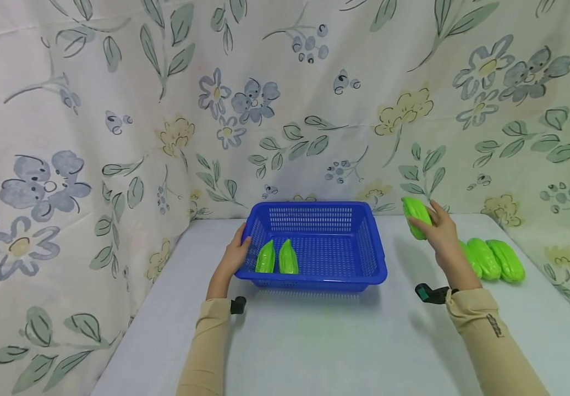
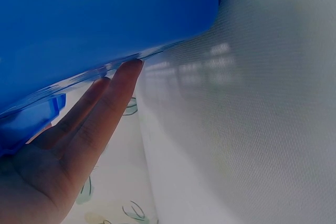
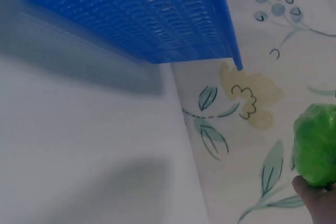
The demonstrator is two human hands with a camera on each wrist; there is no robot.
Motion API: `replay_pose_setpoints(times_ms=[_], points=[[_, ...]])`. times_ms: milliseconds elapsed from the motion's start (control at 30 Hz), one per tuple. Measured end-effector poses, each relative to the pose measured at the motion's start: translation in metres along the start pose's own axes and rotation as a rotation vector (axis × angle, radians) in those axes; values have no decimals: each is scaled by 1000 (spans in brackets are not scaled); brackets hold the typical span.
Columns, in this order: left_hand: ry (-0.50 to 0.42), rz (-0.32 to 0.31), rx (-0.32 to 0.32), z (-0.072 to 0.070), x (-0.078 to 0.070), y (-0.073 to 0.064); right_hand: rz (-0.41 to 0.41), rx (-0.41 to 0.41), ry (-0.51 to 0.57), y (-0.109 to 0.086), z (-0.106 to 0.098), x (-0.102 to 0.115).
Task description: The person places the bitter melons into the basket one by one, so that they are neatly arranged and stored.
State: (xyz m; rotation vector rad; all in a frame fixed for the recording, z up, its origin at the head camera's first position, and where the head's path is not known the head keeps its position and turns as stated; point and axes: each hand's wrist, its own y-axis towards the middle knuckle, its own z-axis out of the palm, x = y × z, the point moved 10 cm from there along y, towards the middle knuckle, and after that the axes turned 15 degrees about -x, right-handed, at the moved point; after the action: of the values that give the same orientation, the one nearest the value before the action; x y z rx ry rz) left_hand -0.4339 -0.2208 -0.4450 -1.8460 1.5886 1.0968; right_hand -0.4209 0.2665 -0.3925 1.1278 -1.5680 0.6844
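Observation:
My left hand (image 1: 236, 253) grips the left rim of a blue plastic basket (image 1: 314, 278), thumb over the edge. In the left wrist view its extended fingers (image 2: 100, 116) lie along the outside of the basket wall (image 2: 105, 30). My right hand (image 1: 440, 234) holds a glossy green ridged fruit (image 1: 416, 218) above the table, to the right of the basket. Only part of that fruit (image 3: 317, 145) and a fingertip show at the edge of the right wrist view. Inside the basket, one green fruit (image 1: 266, 257) stands beside another (image 1: 288, 257), both on the left with pointed tips up.
More green fruits (image 1: 505, 260) lie side by side on the white table (image 1: 324, 346) at the right, partly behind my right forearm. A floral curtain (image 1: 285, 110) hangs behind the table and along its sides. Each wrist wears a dark camera mount (image 1: 432, 293).

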Motion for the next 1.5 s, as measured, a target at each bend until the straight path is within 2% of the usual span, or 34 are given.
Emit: replay_pose_setpoints(times_ms=[233,600,833,967,1367,1500], points=[[2,37,-18,-1,1,3,-44,14,20,1,16,23],[28,-5,6,0,1,1,-105,47,75,-3,37,52],[26,-5,6,0,1,1,-103,66,118,-5,52,64],[23,-10,12,0,0,0,-98,86,136,-13,60,76],[20,-11,12,0,1,-2,-88,147,154,-19,101,90],[32,-5,6,0,0,-1,-87,177,190,-22,113,97]])
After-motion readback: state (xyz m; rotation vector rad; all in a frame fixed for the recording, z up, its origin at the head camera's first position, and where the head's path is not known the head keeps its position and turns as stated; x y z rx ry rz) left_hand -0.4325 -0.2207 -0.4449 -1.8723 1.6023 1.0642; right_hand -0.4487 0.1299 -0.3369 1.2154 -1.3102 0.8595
